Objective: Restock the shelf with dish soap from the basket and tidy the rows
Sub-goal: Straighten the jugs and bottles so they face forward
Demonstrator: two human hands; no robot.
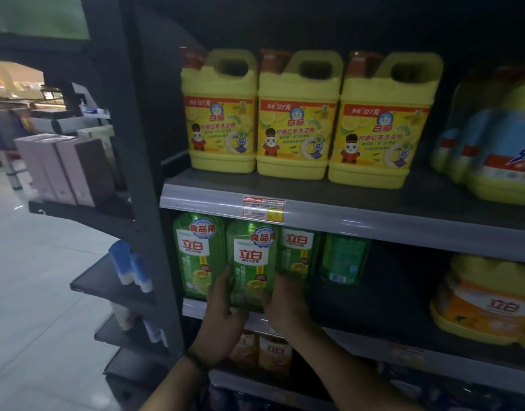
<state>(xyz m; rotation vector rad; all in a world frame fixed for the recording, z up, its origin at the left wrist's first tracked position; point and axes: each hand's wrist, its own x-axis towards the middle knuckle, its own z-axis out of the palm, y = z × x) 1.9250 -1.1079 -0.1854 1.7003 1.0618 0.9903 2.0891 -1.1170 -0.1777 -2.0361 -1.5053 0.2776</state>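
A green dish soap bottle [252, 262] with a white label stands at the front edge of the middle shelf [383, 318]. My left hand [222, 310] grips its lower left side and my right hand [285, 307] grips its lower right side. Another green bottle [196, 256] stands to its left. Two more green bottles [297, 256] [344, 259] stand further back on the right, the far one showing its back label. No basket is in view.
Three yellow jugs [294, 117] line the upper shelf, with blue-labelled jugs [498, 143] to the right. An orange-labelled yellow jug [487, 301] sits right on the middle shelf. Orange bottles [273, 351] stand below. A side rack [113, 286] juts out left.
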